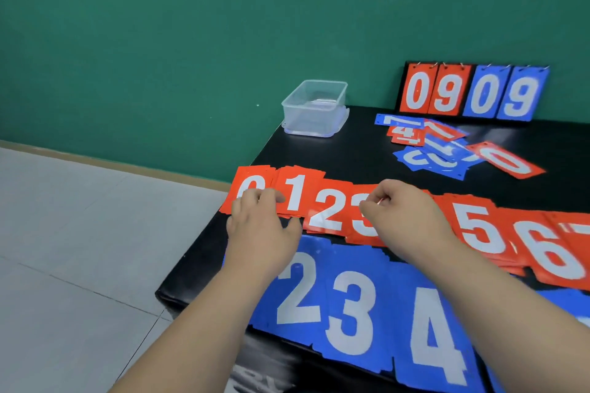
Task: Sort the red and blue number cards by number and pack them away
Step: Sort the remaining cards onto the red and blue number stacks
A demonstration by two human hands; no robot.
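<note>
With the left hand's [261, 223] curled fingers on the red 0 pile [247, 177], grip unclear, and the right hand [405, 210] pinching the red 3 pile [359, 231], a nudge risks mixing overlapped piles or sliding cards off the table [351, 150] edge.

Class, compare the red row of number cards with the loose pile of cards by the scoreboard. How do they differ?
The red row runs in number order; the loose pile is jumbled, cards crossing at angles. The red row is one colour; the loose pile mixes red and blue. The left hand and right hand touch the red row, not the loose pile. Both lie on the black table.
</note>
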